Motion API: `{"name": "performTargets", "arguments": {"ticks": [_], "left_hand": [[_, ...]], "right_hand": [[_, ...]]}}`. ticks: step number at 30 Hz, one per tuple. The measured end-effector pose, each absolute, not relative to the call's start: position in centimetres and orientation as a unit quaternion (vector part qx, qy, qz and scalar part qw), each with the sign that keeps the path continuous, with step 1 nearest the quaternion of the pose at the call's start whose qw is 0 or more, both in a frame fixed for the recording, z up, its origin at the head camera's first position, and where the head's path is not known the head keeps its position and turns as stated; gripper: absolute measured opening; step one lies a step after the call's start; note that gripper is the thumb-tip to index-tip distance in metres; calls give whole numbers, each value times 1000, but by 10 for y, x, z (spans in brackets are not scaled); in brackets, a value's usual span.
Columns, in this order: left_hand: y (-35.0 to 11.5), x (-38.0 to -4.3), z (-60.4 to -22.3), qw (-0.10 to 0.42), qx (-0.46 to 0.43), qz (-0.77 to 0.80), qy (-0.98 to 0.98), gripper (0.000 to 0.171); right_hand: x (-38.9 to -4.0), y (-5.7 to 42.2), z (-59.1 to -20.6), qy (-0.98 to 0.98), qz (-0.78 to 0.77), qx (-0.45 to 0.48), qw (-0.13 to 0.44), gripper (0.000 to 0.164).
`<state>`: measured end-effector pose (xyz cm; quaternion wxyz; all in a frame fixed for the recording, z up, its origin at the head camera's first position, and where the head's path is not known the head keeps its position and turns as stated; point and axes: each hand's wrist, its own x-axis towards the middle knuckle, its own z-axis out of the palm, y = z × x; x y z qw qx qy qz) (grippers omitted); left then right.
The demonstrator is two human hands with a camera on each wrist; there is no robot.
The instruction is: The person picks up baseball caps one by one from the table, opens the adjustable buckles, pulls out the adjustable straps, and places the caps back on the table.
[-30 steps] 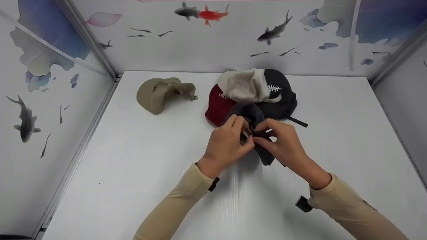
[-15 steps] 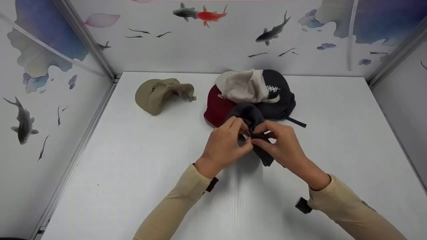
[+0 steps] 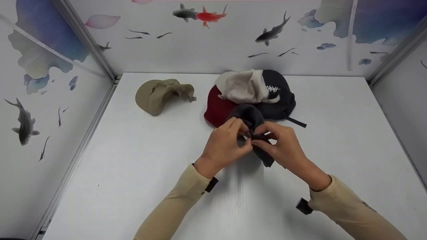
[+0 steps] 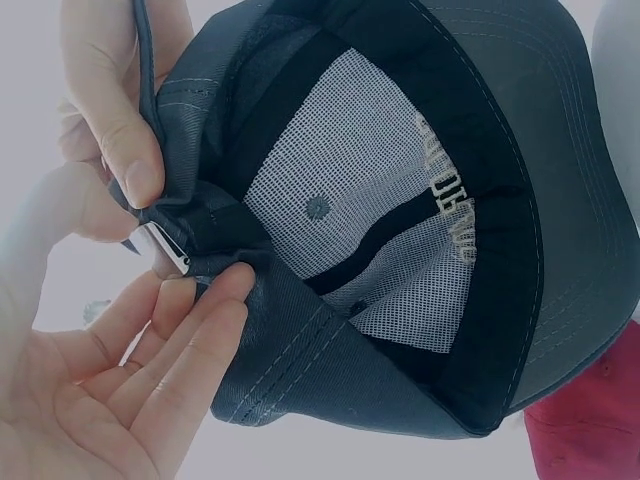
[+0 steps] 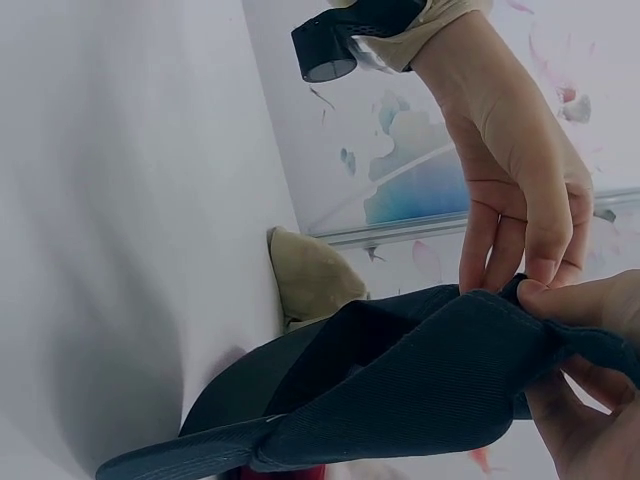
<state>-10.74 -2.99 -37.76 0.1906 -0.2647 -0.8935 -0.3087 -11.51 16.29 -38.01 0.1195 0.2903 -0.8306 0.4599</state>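
Both hands hold a dark blue-grey cap (image 3: 264, 156) by its back strap, over the middle of the white table. In the left wrist view its white mesh lining (image 4: 330, 190) faces the camera, and the brim lies away from the hands. My left hand (image 3: 223, 145) pinches the strap beside a small metal buckle (image 4: 166, 248). My right hand (image 3: 284, 142) pinches the strap from the other side, thumb close to the buckle; a loose strap piece (image 4: 147, 70) stands up by its fingers. From the right wrist, the buckle is hidden behind fingers and cloth.
Behind the held cap, a dark red cap (image 3: 218, 106), a cream cap (image 3: 245, 86) and a black cap (image 3: 282, 103) lie heaped together, the black one's strap sticking out rightward. A khaki cap (image 3: 150, 96) lies apart at back left. Printed panels (image 3: 213, 50) enclose the table (image 3: 133, 160).
Both hands stay at the cap's strap with only slight finger shifts. The other caps lie where they were; the head view has shifted a little.
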Motion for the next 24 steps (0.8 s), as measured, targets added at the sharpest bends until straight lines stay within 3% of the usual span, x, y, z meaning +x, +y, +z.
{"name": "performTargets", "arguments": {"ticks": [24], "left_hand": [[-33, -108, -378, 157, -269, -349, -884, 13]], "right_hand": [[-115, 164, -383, -811, 479, 314, 121, 22]]}}
